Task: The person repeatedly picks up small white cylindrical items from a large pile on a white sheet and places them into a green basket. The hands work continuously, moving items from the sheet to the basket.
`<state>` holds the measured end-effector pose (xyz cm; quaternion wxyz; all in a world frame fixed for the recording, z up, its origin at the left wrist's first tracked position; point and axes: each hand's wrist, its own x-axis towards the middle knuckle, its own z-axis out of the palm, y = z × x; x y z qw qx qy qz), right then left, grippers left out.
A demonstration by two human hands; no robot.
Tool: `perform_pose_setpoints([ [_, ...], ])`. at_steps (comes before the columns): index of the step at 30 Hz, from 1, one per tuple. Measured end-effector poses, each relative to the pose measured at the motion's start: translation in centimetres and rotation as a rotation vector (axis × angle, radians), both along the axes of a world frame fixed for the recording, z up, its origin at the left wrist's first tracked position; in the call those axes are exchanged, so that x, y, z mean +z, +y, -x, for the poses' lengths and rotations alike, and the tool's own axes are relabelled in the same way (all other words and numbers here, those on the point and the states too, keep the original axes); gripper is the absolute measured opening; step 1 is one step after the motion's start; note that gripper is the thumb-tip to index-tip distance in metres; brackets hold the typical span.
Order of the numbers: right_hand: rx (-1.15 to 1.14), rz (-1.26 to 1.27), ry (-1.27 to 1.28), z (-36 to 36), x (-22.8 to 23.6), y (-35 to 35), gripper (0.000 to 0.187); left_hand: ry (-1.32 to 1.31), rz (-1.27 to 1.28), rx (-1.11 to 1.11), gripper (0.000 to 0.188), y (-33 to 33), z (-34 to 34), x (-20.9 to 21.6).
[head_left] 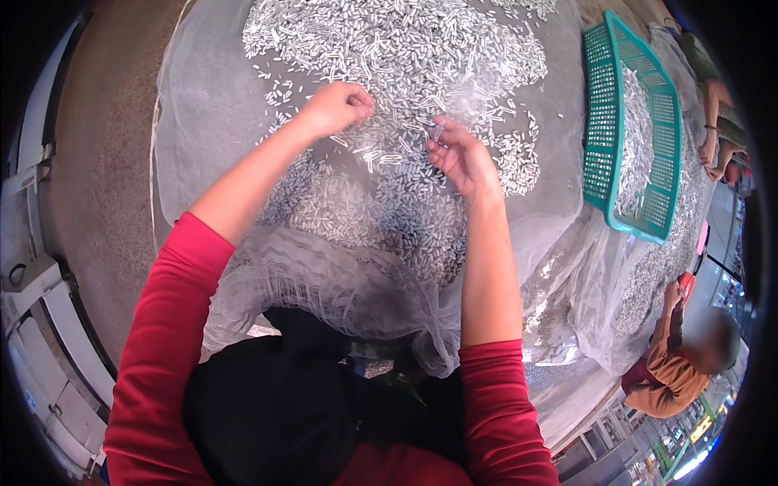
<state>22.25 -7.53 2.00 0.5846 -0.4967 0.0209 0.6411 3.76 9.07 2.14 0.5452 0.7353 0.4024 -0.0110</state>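
A wide heap of small, shiny, silvery-white capsule-shaped pieces [389, 40] is spread over a grey sheet-covered table. Above its middle, my left hand [336, 109] is closed, thumb and fingertips together; whatever it may grip is hidden. My right hand [463, 160] is palm up a little to the right, its curled fingers pinching a small clear, tube-like piece [438, 130]. Between the hands lie several longer pale strips [381, 156] among the small pieces. A nearer pile [348, 206] of the same pieces sits below my wrists.
White netting [324, 267] bunches along the table's near edge. A green plastic basket [674, 162] with more silvery pieces stands at the right. Beyond it, a person in a brown top [668, 381] works, and another person's arms [711, 130] show farther up. White metal frames [65, 324] stand at left.
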Motion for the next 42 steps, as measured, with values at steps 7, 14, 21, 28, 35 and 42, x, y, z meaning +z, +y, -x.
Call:
perform_pose_setpoints([
  [7, 0.477, 0.138, -1.109, 0.9, -1.8, 2.9, 0.021, -0.461, 0.867, 0.274, 0.02, 2.9, 3.2, 1.1],
  [14, 0.723, 0.189, -1.613, 1.9, -2.2, 3.0, 0.019, 0.058, -0.354, -0.154, 0.018, 0.1, 1.1, -0.9],
  [21, 0.136, -0.103, -0.211, 1.4, 0.0, 1.4, 0.016, 0.193, -0.539, -0.229, 0.014, -1.9, 0.9, -0.2],
  [28, 0.508, -0.03, -1.015, 3.8, -0.4, 7.6, 0.02, -0.075, 0.415, 0.24, 0.015, 1.4, 5.1, 0.4],
  [35, 0.676, -0.02, -1.47, 5.7, -1.6, 10.4, 0.017, -0.131, 0.366, 0.259, 0.023, 4.1, 4.7, -1.4],
  [42, 0.091, -0.272, 0.081, 3.4, -0.2, 6.5, 0.025, -0.006, -0.624, -0.066, 0.017, 2.3, 1.2, -3.0],
])
